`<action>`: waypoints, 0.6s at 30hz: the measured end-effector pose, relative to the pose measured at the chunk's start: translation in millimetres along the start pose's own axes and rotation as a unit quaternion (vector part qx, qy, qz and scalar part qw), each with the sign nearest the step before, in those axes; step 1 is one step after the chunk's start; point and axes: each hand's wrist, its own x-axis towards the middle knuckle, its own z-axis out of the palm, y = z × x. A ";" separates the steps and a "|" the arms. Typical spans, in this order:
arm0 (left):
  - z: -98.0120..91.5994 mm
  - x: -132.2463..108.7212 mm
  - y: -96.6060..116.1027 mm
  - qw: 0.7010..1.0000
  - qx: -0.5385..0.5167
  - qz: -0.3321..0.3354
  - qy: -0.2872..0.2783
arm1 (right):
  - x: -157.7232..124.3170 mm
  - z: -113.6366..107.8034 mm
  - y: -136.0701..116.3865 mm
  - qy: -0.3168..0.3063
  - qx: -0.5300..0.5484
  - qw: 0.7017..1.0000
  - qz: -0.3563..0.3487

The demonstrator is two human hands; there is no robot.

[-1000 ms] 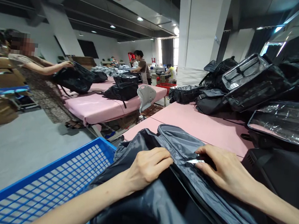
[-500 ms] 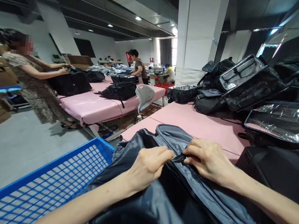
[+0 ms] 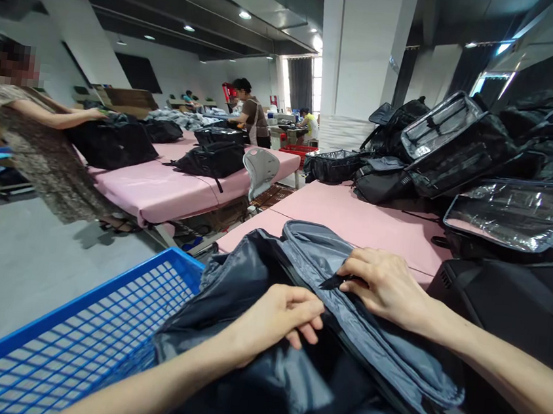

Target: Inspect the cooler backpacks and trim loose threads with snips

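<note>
An open black bag with a grey-blue lining lies before me, partly over the table edge, its lining facing up. My right hand grips a small black pointed tool, seemingly thread snips, whose tip is at the seam of the lining flap. Just left of the tip, my left hand hovers over the bag's opening. Its thumb and forefinger are pinched together and the other fingers curl loosely; whatever may be between them is too small to see.
A blue plastic basket stands at lower left. Black bags with clear windows pile up on the pink table at right. Across the aisle, a person handles a bag at another pink table, near a grey chair.
My left hand has drawn down and away from the tool tip, its fingers now loosely curled. The right hand still holds the tool at the flap. The view has shifted slightly.
</note>
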 end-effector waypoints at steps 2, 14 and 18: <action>16.0 9.8 -3.4 0.995 -0.093 -0.035 0.002 | -4.6 -1.8 0.9 0.010 0.016 1.000 0.011; 14.7 9.7 -13.4 0.749 0.416 0.438 0.271 | -62.6 -24.3 -21.3 -0.010 -0.089 0.996 -0.025; 7.3 15.7 -4.9 0.629 0.517 0.539 0.213 | -55.3 -23.9 -20.4 -0.024 -0.093 0.995 -0.022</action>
